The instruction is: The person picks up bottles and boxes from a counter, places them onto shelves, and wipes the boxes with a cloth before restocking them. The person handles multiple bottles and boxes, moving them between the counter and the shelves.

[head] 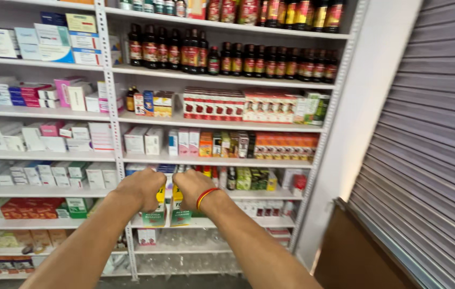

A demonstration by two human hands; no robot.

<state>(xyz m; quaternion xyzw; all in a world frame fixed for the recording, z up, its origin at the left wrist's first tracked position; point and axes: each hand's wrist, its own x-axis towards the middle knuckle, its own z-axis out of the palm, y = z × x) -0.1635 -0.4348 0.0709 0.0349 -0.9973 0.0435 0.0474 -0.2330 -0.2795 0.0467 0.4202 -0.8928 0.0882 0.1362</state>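
Note:
My left hand [142,188] is closed around a yellow and green box [155,214], held out in front of the shelves. Close beside it, my right hand [191,187] grips a second, matching yellow and green box [179,213]. A red and orange thread band [206,197] circles my right wrist. Both boxes hang below my fists, in front of a low shelf [211,222] in the middle bay. My knuckles hide the tops of the boxes.
White metal shelves [222,126] hold many medicine cartons, with rows of dark bottles [233,59] higher up. A grey rolling shutter [431,134] fills the right side. A brown counter edge [356,246] juts in at the lower right.

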